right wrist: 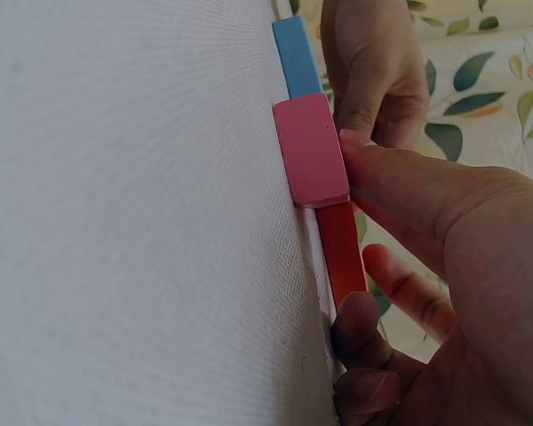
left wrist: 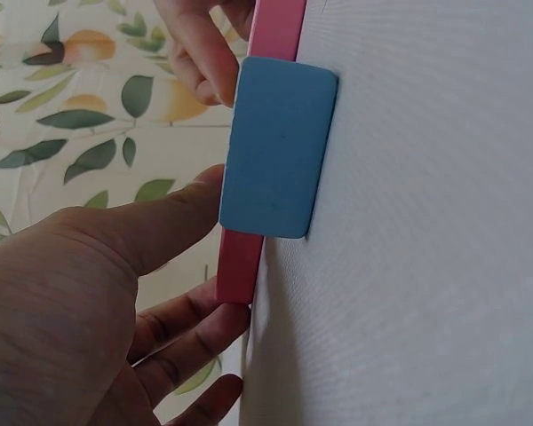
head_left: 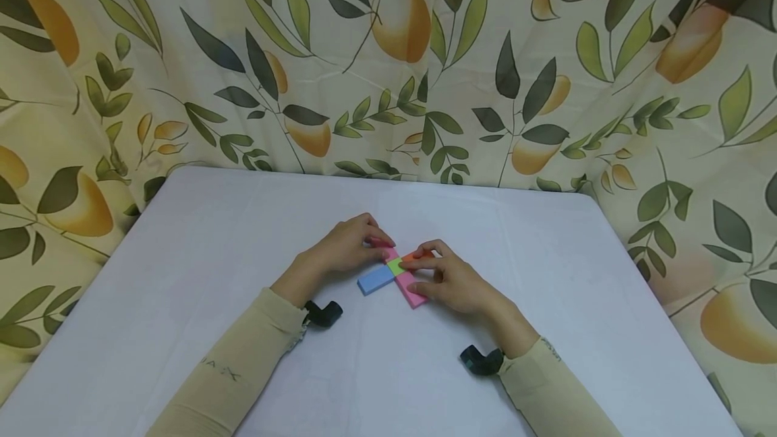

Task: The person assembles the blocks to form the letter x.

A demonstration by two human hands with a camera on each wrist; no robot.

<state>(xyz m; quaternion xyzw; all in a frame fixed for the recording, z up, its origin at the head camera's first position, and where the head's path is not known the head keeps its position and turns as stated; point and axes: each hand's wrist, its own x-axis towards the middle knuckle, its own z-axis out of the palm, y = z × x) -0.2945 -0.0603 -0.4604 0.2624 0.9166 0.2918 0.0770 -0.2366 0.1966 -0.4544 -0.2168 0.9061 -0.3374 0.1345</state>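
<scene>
At the centre of the head view both hands work a small cross of coloured blocks. The left hand (head_left: 346, 248) keeps a narrow grip, fingertips pinching the far end of the pink block (head_left: 411, 290); its thumb lies against the blue block (head_left: 376, 279). The right hand (head_left: 452, 280) pinches the orange block (head_left: 415, 256) with thumb and curled fingers, just beside the green block (head_left: 395, 266) in the middle. All rest on the white desk (head_left: 182, 275), before a leaf-print curtain (head_left: 182, 52) filling the upper frame. I'd judge a sideways nudge from either thumb could skew the cross, since the blocks look loose.
</scene>
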